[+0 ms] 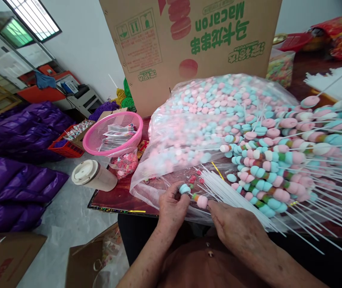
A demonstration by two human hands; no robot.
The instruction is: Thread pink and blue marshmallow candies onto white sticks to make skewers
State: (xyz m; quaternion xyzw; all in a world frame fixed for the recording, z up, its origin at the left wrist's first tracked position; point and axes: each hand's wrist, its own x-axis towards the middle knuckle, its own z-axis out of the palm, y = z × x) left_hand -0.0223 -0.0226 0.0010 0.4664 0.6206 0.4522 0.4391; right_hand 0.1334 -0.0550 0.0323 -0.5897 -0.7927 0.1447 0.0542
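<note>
A white-walled workroom with a grey floor holds a dark red tabletop (113,198), and on it lies one big clear bag of candies (201,116), stuffed with pink and blue marshmallow discs, far too many to count. Behind the bag stands one cardboard box (189,36) printed "Macaron" upside down. Left of the bag sit one pink basket (99,140) with small packets inside, one lidded paper cup (94,175) lying on its side, and one small pouch of red sweets (125,163). Farther left of the bag is one red crate (64,148), with purple sacks (17,176) heaped on the floor. Right of the bag spreads a heap of finished skewers (282,160), uncountable. Just in front of the bag fans a bundle of bare white sticks (222,188).

At the bag's near edge, two hands share one candy skewer (194,196). It carries one blue disc at its tip, one pink disc further along, and a small coloured bit between the two. The left hand (172,210) has its fingers (179,195) pinched narrow, with the thumb and forefinger closed on the blue disc. The right hand (237,228) has its fingers curled shut around the stick just behind the pink disc, with the knuckles resting over the white sticks.
</note>
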